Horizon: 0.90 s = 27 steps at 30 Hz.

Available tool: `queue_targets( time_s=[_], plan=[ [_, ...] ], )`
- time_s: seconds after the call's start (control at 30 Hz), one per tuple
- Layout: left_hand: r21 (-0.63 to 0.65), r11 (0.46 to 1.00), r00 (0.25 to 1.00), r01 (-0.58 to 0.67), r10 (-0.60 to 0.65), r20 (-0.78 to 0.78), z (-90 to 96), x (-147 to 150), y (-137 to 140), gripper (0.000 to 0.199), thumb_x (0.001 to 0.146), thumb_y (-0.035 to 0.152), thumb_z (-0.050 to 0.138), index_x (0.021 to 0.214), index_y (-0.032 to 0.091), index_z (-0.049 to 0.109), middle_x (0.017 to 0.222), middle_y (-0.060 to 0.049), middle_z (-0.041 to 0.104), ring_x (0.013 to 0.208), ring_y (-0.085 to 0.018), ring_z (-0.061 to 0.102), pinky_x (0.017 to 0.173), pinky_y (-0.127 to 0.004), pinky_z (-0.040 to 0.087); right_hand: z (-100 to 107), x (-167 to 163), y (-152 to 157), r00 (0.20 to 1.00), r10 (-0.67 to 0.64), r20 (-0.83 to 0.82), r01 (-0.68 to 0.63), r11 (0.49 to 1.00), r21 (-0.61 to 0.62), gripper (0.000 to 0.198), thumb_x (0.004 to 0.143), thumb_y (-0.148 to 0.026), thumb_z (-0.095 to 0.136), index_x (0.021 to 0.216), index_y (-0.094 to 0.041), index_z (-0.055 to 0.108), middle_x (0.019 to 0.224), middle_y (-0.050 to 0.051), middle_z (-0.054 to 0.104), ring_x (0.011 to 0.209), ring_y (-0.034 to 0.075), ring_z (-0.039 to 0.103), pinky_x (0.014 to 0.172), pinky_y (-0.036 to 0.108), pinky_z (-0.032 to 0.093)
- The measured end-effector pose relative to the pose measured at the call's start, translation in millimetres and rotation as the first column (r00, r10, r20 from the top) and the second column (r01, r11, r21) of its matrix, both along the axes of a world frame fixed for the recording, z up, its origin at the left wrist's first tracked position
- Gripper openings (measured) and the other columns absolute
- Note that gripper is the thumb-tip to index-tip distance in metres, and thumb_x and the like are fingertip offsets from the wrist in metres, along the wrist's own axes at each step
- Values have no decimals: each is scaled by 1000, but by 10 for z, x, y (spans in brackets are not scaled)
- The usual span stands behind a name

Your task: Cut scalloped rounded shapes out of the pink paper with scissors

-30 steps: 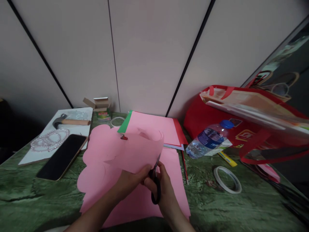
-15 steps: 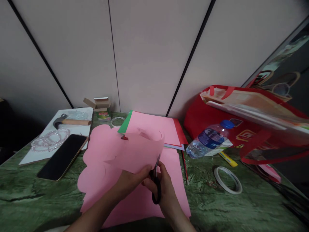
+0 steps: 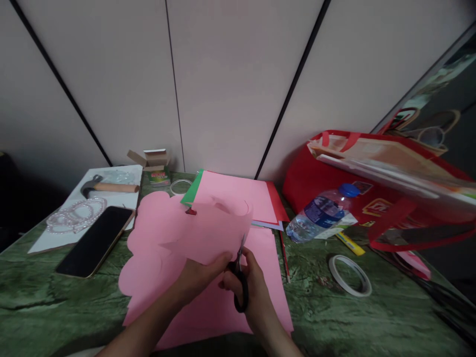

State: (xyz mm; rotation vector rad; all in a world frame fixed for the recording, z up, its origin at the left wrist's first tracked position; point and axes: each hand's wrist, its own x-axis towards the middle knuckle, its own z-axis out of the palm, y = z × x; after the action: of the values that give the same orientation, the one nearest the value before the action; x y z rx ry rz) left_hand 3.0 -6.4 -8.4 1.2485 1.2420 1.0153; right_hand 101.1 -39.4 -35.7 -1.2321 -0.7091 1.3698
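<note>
Head view: scissors [image 3: 243, 293] (right hand [image 3: 256, 290]) almost unmoved at pink sheet [image 3: 213, 230].

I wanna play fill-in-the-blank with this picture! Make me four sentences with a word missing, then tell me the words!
1. The right hand holds a pair of ____.
2. The left hand holds ____ paper.
3. The bottle has a ____ cap.
4. On the white sheet lies a wooden-handled ____.

Missing words: scissors; pink; blue; hammer.
</note>
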Motion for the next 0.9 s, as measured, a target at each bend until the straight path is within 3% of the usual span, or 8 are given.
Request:
queue_targets(
  time_s=[0.2, 0.43, 0.6, 0.9],
  plan=[
    [4, 998, 998, 70, -70, 6, -36, -55, 51, 18, 63, 27, 58, 46, 22, 55, 39, -2, 57, 69, -25, 63, 61, -34, 52, 76, -11, 12, 999, -36, 9, 36, 998, -58, 59, 52, -32, 70, 101, -18, 40, 45, -10, 52, 39, 12, 50, 45, 26, 40],
    [0, 987, 986, 162, -162, -28, -103, -110, 102, 12, 69, 28, 55, 64, 19, 62, 54, -3, 65, 74, -24, 63, 68, -35, 50, 87, -10, 4, 999, -38, -10, 38, 998, -59, 50, 55, -24, 66, 99, -17, 42, 43, -10, 52, 40, 12, 52, 44, 25, 42],
    [34, 985, 985, 170, -169, -22, -110, -127, 109, 16, 72, 28, 54, 77, 16, 62, 74, -5, 68, 83, -22, 61, 74, -33, 48, 64, 5, -5, 999, -8, 37, 9, 999, -40, 50, 55, -23, 68, 97, -17, 42, 43, -11, 50, 39, 11, 51, 43, 24, 43],
    [1, 991, 991, 131, -131, 0, -49, -121, 108, 12, 71, 24, 55, 73, 16, 63, 73, -3, 68, 72, -19, 62, 65, -28, 49, 67, -1, -4, 999, 15, 44, -14, 1000, -27, 40, 55, -21, 67, 89, -18, 45, 41, -12, 47, 37, 10, 50, 40, 22, 42]
  ],
)
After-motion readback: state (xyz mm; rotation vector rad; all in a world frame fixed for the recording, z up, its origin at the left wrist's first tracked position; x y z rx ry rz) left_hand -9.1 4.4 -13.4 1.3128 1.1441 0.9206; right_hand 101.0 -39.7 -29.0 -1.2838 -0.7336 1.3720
